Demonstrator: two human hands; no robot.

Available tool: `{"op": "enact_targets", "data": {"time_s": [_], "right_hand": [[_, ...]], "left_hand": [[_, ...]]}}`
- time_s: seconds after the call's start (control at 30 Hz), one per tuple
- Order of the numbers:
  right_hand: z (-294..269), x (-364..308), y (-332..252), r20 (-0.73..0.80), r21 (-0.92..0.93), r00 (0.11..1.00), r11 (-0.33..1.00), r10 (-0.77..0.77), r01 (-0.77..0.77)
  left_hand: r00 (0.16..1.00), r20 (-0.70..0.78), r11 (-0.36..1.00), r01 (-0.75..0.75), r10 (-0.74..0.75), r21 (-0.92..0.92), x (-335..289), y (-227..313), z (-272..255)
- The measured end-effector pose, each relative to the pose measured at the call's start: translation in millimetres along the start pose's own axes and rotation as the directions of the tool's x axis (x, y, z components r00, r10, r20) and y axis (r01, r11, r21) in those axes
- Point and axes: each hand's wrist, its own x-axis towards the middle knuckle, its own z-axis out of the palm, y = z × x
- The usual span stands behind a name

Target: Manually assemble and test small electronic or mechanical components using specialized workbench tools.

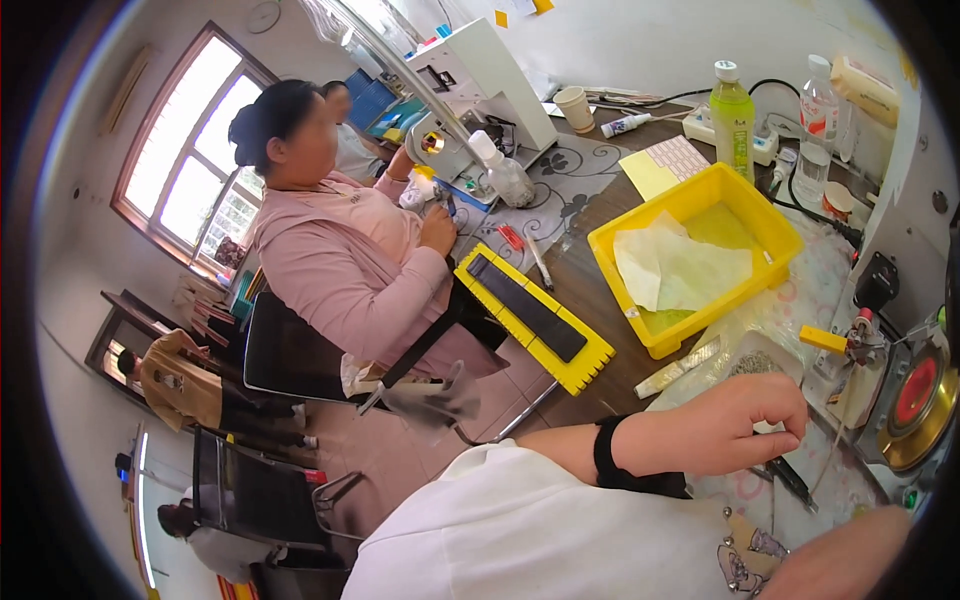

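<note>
My left hand (pixel 730 425), with a black band round the wrist, is curled closed over the work surface at the lower right. Whatever its fingers hold, if anything, is hidden. Just below it a slim black tool (pixel 793 483) points down to the right; I cannot tell if the hand touches it. Behind the knuckles sits a shallow clear tray (pixel 765 352) of tiny metallic pieces. My right arm (pixel 845 560) enters at the lower right corner, its fingers out of sight. Nearby stands a machine with a gold disc (pixel 915 410) and red centre.
A yellow bin (pixel 650 335) with white paper lies beyond my left hand. Left of it is a yellow rack with a dark strip (pixel 530 310). Bottles (pixel 732 120) and a power strip (pixel 710 130) stand behind. A person in pink (pixel 340 240) works at the left.
</note>
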Motion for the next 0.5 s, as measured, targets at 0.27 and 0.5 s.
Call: {"op": "enact_targets", "data": {"time_s": [0.27, 0.5], "right_hand": [[4.5, 1.8, 4.9, 0.328, -0.155, 0.936, 0.985, 0.129, -0.081], [1.1, -5.3, 4.6, 0.197, -0.080, 0.976, 0.994, 0.088, -0.073]], "left_hand": [[1.000, 0.015, 1.000, 0.020, -0.020, -0.008, -6.5, 5.2, 1.4], [1.000, 0.013, 1.000, 0.005, -0.005, 0.006, -5.0, -1.8, 2.1]]}}
